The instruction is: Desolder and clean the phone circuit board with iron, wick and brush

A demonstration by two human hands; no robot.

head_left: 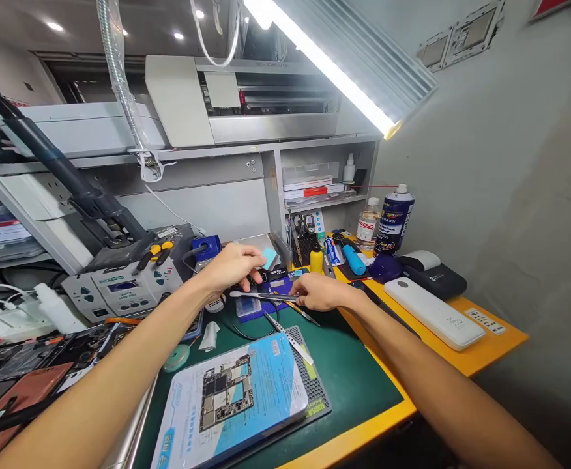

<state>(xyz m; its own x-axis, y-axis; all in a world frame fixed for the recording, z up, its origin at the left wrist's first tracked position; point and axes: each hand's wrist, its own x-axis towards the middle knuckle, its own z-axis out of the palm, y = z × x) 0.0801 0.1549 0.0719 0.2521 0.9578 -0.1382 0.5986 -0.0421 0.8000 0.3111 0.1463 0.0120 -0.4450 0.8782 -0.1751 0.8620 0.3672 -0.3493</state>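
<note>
My left hand (236, 266) is raised over the back of the green mat, its fingers closed on a small light-blue square piece (268, 258). To its right, my right hand (315, 291) reaches down at the mat's back edge, fingers bent together by the end of a thin grey tool with a white tip (251, 295); whether it grips that tool is hard to tell. Blue-purple packets (249, 308) lie under and behind the hands. Nearer me, white tweezers (300, 348) rest beside a blue box (276, 371) with a circuit board picture.
A yellow bottle (316, 259), a blue spray can (394, 221) and a white power bank (435, 312) stand or lie at the right. A soldering station (124, 290) is at the left. A lamp (334, 65) hangs above.
</note>
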